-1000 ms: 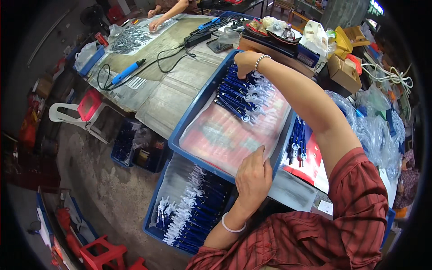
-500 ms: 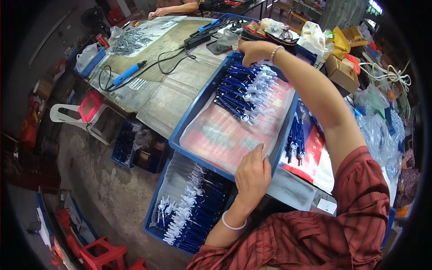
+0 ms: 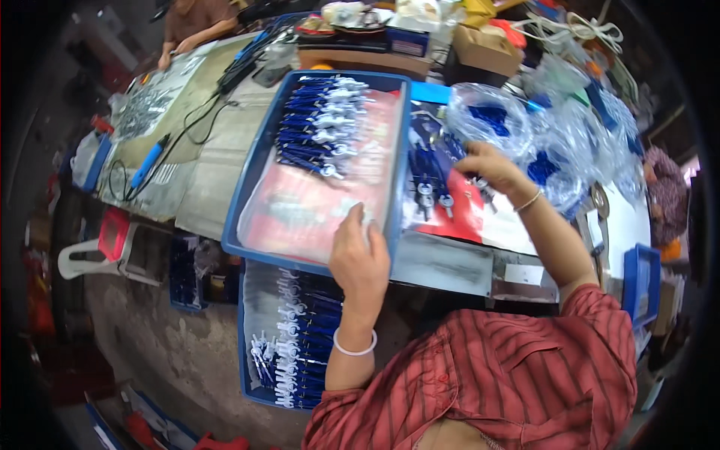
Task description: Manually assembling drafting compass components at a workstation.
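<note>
A blue tray (image 3: pixel 234 225) lined with a clear sheet over pink holds rows of slim blue pen-like pieces (image 3: pixel 304 124) with white heads. Over the tray's near right corner is my left hand (image 3: pixel 360 251), its fingers stretched out and holding nothing. To the right, my right hand (image 3: pixel 491 171) is bent down at a loose group of the same blue pieces (image 3: pixel 426 176) on a red and white printed sheet (image 3: pixel 461 214). Motion blur hides whether its fingertips grip one.
Below the table edge, another blue tray (image 3: pixel 244 337) holds many such pieces. Clear plastic bags (image 3: pixel 487 112) with blue parts lie at the right. Cardboard boxes (image 3: pixel 486 51) stand behind. A blue corded tool (image 3: pixel 150 161) lies left; another person (image 3: pixel 199 26) sits at the far left.
My right hand has left the far end of the tray and come near and right, to the pieces on the printed sheet. My left hand stays by the tray's near corner. The view has shifted.
</note>
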`<state>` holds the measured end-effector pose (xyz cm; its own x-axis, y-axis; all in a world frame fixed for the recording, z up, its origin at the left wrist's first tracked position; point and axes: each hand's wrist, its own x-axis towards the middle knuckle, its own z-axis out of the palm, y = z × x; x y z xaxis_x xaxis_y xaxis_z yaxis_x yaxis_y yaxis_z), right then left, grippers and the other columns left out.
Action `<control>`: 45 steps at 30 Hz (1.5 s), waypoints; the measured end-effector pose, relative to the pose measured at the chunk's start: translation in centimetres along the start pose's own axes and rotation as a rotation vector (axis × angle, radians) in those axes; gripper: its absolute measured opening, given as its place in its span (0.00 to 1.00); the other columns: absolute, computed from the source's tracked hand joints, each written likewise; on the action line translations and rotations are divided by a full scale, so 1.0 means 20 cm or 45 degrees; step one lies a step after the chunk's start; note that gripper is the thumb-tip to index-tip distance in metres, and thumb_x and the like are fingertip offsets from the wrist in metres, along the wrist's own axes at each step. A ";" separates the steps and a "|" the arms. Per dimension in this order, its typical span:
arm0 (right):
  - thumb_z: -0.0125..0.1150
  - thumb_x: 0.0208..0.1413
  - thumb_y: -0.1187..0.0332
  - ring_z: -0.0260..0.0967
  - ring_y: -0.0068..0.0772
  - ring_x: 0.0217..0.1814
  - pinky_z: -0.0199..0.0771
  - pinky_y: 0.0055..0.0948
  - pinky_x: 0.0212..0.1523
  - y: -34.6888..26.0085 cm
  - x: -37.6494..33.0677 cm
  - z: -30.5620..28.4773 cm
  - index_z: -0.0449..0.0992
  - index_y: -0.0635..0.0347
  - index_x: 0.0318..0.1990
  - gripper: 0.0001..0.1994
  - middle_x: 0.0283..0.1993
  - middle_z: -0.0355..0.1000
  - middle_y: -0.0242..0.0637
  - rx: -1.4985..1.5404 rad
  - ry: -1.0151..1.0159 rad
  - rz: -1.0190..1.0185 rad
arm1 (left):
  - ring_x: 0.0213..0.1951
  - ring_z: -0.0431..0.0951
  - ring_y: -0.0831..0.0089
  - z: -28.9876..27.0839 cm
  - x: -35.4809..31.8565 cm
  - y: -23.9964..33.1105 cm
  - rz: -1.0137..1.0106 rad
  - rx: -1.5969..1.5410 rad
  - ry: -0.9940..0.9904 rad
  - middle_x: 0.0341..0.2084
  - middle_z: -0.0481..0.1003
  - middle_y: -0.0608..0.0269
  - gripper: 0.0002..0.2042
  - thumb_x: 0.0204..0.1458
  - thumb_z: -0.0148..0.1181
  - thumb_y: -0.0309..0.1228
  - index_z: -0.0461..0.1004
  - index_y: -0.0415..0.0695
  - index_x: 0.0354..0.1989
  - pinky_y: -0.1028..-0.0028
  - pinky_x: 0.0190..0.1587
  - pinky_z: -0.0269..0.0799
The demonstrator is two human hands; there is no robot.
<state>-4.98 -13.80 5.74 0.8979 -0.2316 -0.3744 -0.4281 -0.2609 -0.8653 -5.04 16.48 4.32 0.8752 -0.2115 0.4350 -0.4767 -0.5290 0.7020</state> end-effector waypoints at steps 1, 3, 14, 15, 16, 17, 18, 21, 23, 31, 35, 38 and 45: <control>0.60 0.43 0.74 0.67 0.20 0.31 0.67 0.20 0.33 0.09 -0.03 0.04 0.73 0.69 0.41 0.15 0.32 0.72 0.33 0.149 0.028 -0.040 | 0.37 0.75 0.53 0.00 -0.01 0.00 0.039 -0.091 0.084 0.35 0.74 0.46 0.14 0.49 0.54 0.24 0.70 0.36 0.46 0.62 0.39 0.70; 0.60 0.43 0.75 0.68 0.22 0.31 0.67 0.21 0.33 0.22 -0.03 0.10 0.72 0.70 0.41 0.15 0.31 0.73 0.35 0.229 0.113 -0.099 | 0.40 0.76 0.53 0.00 -0.06 0.05 0.035 -0.238 0.146 0.37 0.74 0.46 0.15 0.47 0.53 0.19 0.70 0.35 0.46 0.62 0.43 0.70; 0.59 0.47 0.67 0.72 0.51 0.38 0.69 0.41 0.39 0.41 0.04 0.17 0.64 0.70 0.45 0.20 0.33 0.72 0.54 -0.454 0.747 -0.294 | 0.36 0.77 0.64 0.36 -0.48 0.37 0.064 -0.476 -0.441 0.40 0.73 0.49 0.15 0.51 0.50 0.19 0.67 0.34 0.49 0.72 0.38 0.74; 0.58 0.47 0.68 0.71 0.57 0.41 0.68 0.44 0.41 0.41 0.02 0.17 0.63 0.69 0.47 0.21 0.34 0.71 0.56 -0.420 0.722 -0.266 | 0.36 0.77 0.65 0.38 -0.50 0.38 0.004 -0.490 -0.483 0.41 0.73 0.50 0.15 0.51 0.51 0.19 0.67 0.34 0.49 0.72 0.38 0.74; 0.58 0.47 0.68 0.71 0.57 0.41 0.68 0.44 0.41 0.41 0.00 0.16 0.63 0.69 0.47 0.21 0.34 0.71 0.56 -0.411 0.716 -0.272 | 0.36 0.77 0.66 0.39 -0.51 0.39 -0.058 -0.504 -0.524 0.42 0.73 0.50 0.16 0.51 0.51 0.20 0.67 0.34 0.50 0.72 0.38 0.73; 0.59 0.46 0.67 0.71 0.56 0.41 0.69 0.43 0.42 0.41 -0.02 0.15 0.64 0.68 0.46 0.21 0.34 0.71 0.56 -0.373 0.741 -0.252 | 0.36 0.77 0.66 0.40 -0.52 0.40 -0.056 -0.492 -0.524 0.42 0.73 0.50 0.16 0.51 0.51 0.20 0.67 0.34 0.50 0.72 0.38 0.73; 0.60 0.46 0.66 0.71 0.55 0.41 0.69 0.42 0.42 0.41 -0.03 0.14 0.64 0.68 0.46 0.21 0.35 0.71 0.56 -0.335 0.765 -0.232 | 0.36 0.77 0.68 0.41 -0.53 0.41 -0.122 -0.547 -0.536 0.42 0.73 0.51 0.15 0.52 0.51 0.21 0.67 0.34 0.49 0.73 0.38 0.73; 0.61 0.44 0.65 0.70 0.56 0.44 0.69 0.42 0.44 0.40 -0.05 0.09 0.66 0.70 0.43 0.21 0.38 0.71 0.59 -0.208 0.697 -0.169 | 0.36 0.76 0.70 0.44 -0.51 0.43 -0.198 -0.556 -0.553 0.42 0.73 0.52 0.15 0.52 0.51 0.22 0.67 0.33 0.49 0.75 0.37 0.72; 0.60 0.43 0.64 0.70 0.57 0.47 0.69 0.42 0.47 0.39 -0.03 0.07 0.67 0.71 0.44 0.22 0.42 0.71 0.61 -0.312 0.672 -0.161 | 0.34 0.76 0.71 0.48 -0.49 0.42 -0.187 -0.537 -0.492 0.40 0.75 0.53 0.14 0.51 0.52 0.23 0.70 0.34 0.47 0.75 0.36 0.71; 0.58 0.45 0.67 0.73 0.39 0.27 0.73 0.35 0.25 0.48 0.05 0.04 0.70 0.66 0.40 0.15 0.30 0.73 0.48 -0.190 0.585 -0.177 | 0.35 0.78 0.51 0.73 0.10 0.57 -0.001 0.085 -0.421 0.35 0.77 0.47 0.11 0.49 0.53 0.29 0.71 0.37 0.40 0.59 0.39 0.72; 0.54 0.42 0.70 0.70 0.56 0.44 0.68 0.43 0.46 0.48 0.05 0.06 0.73 0.65 0.34 0.11 0.39 0.73 0.55 -0.007 0.464 -0.091 | 0.41 0.76 0.47 0.89 0.24 0.55 -0.182 0.591 -0.713 0.36 0.76 0.40 0.14 0.48 0.54 0.30 0.68 0.38 0.42 0.56 0.43 0.71; 0.56 0.44 0.72 0.73 0.35 0.26 0.70 0.32 0.26 0.51 0.03 0.04 0.71 0.66 0.34 0.09 0.29 0.74 0.48 -0.084 0.545 -0.140 | 0.42 0.76 0.45 0.94 0.27 0.56 -0.225 0.575 -0.753 0.37 0.75 0.38 0.17 0.46 0.56 0.30 0.65 0.36 0.44 0.54 0.46 0.71; 0.55 0.46 0.72 0.74 0.34 0.24 0.73 0.30 0.25 0.50 0.06 0.04 0.68 0.66 0.35 0.09 0.25 0.73 0.43 -0.089 0.527 -0.221 | 0.35 0.78 0.66 0.72 0.43 0.41 -0.224 0.056 -0.629 0.33 0.76 0.50 0.25 0.36 0.66 0.32 0.72 0.33 0.45 0.73 0.37 0.71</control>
<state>-8.05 -15.90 -3.69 0.8463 -0.5305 -0.0485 -0.2934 -0.3881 -0.8737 -0.25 -1.55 5.64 0.8811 -0.4727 -0.0126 -0.3242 -0.6232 0.7117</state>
